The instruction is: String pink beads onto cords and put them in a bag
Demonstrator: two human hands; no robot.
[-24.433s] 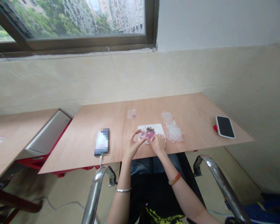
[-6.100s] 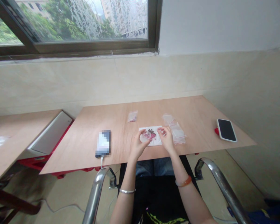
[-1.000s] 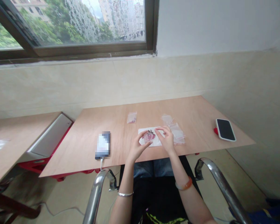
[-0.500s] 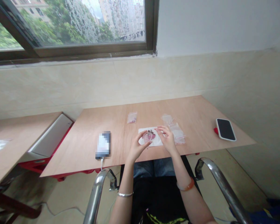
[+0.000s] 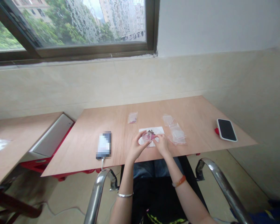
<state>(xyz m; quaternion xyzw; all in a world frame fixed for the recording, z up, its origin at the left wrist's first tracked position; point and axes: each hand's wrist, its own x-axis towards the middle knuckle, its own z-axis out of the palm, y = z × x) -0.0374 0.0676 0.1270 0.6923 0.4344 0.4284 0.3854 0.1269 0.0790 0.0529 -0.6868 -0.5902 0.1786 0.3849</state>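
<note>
Left hand has a clear round piece gripped between thumb and fingers, over the left part of the white sheet. Looks like a small container; can't tell if the pink showing is inside it or behind it.

Right hand has thumb and fingertips down at the near right edge of the loose beads; can't tell if a bead is pinched.

Progress, judging from the layout: one small bag lies farther back on the bench with a few small bits in it, so that one reads as filled. Remaining: pink beads and dark beads sit loose on the sheet, so sorting reads as unfinished. Stack of clear bags lies flat just right of the sheet, no contents visible.
</note>
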